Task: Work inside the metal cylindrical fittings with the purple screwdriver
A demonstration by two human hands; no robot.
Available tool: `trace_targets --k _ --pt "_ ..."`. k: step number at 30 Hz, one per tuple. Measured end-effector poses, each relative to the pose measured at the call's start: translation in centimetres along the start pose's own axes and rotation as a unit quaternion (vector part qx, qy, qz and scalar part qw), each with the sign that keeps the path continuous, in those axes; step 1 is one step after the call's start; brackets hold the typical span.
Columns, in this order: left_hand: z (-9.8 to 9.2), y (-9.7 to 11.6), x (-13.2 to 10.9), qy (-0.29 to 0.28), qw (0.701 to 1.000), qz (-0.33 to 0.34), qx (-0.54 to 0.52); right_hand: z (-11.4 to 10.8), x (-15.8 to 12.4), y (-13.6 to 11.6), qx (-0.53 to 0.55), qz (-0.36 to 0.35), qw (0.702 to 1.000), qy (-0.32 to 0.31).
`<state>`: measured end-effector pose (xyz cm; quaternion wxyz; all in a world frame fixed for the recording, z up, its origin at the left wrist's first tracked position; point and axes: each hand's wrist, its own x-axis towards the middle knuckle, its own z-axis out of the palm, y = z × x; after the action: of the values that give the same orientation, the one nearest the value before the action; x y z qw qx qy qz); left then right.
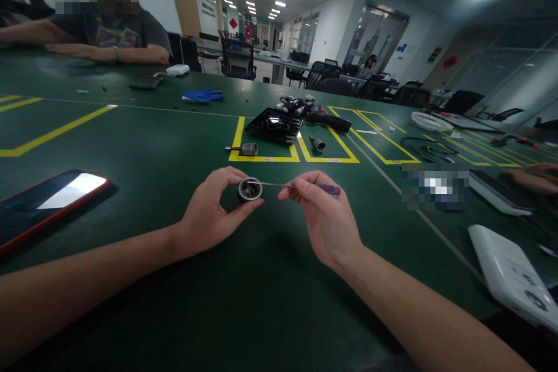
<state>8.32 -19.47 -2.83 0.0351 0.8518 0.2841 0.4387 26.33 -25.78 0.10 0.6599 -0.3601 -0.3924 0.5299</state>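
Note:
My left hand (pixel 213 203) grips a small round metal cup-like part (pixel 250 197) between thumb and fingers, its open end tilted toward me. Dark inner pieces show inside the ring, too small to make out. In my right hand (pixel 325 209) is a thin screwdriver (pixel 329 189) with a purple handle. Its slim shaft points left, and the tip is at the rim or mouth of the metal part; whether it touches is unclear. Beyond my hands lie a metal cylinder with a shaft (pixel 249 149) and a cone-shaped metal part (pixel 318 143).
A black ridged tray (pixel 274 125) with metal parts behind it stands past the yellow tape. A red-edged phone (pixel 52 203) lies left, a white device (pixel 510 273) right. A blue glove (pixel 203 95) lies farther back. A person (pixel 108 38) sits across; another person's hand (pixel 536 179) is at right.

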Motion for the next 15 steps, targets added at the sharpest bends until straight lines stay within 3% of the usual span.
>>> trace_targets --k 10,15 --pt "-0.14 0.76 -0.13 -0.013 0.993 -0.066 -0.093 -0.66 -0.35 0.08 -0.067 -0.067 0.992 -0.079" --pt "-0.11 1.00 -0.12 -0.020 0.991 -0.089 -0.101 -0.74 -0.43 -0.27 -0.117 -0.089 0.985 -0.086"
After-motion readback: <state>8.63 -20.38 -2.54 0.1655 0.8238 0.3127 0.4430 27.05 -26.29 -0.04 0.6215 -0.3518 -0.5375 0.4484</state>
